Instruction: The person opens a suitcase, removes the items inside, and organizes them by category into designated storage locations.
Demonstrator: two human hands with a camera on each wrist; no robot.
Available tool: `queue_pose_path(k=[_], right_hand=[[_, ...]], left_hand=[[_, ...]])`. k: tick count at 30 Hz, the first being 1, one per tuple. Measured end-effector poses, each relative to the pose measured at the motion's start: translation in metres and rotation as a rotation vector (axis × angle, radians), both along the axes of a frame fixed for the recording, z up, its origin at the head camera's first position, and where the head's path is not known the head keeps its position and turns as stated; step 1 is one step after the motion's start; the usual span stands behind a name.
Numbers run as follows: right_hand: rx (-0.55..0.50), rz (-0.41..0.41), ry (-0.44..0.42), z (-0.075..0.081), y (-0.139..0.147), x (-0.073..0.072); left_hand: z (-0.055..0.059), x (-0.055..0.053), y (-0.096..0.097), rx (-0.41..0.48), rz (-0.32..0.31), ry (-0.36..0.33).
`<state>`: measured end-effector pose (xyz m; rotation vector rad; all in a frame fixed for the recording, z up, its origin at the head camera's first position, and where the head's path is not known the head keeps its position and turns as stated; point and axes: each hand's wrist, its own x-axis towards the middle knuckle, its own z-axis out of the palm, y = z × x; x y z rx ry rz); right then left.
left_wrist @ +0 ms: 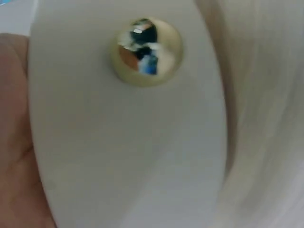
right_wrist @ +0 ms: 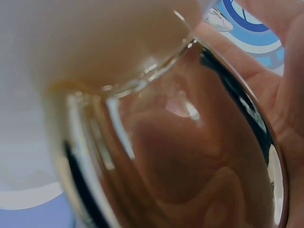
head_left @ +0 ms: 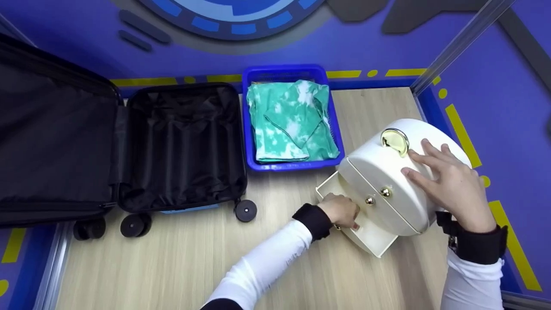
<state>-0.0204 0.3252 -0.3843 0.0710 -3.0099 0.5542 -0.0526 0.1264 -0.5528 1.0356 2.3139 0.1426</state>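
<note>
A white rounded case (head_left: 413,172) with a gold top handle (head_left: 395,141) and gold knobs (head_left: 386,192) stands at the right in the head view. Its bottom drawer (head_left: 383,241) is pulled out towards the person. The left hand (head_left: 341,210) reaches over the drawer's front with bent fingers inside; what they hold, if anything, I cannot tell. From the left wrist, the drawer's front panel (left_wrist: 128,142) and its gold knob (left_wrist: 146,52) appear close up, the hand behind the panel. The right hand (head_left: 456,185) rests on the case's top, fingers spread, beside the handle.
An open black suitcase (head_left: 185,142) lies at the left, its wheels over the wooden table (head_left: 275,241). Between suitcase and case stands a blue basket (head_left: 292,167) with folded green-and-white tie-dye cloth (head_left: 288,120). Blue walls (head_left: 370,47) border the back and right side.
</note>
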Motion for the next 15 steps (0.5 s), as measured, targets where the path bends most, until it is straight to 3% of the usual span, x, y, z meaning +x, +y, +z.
queue_pose_path(k=[9, 15], right_hand=[[0.001, 0.002, -0.003, -0.001, -0.001, 0.0], [0.005, 0.006, -0.003, -0.001, 0.0, 0.001]], left_hand=[[-0.001, 0.001, -0.005, 0.044, -0.019, 0.048], [0.006, 0.007, -0.017, 0.215, -0.012, 0.191]])
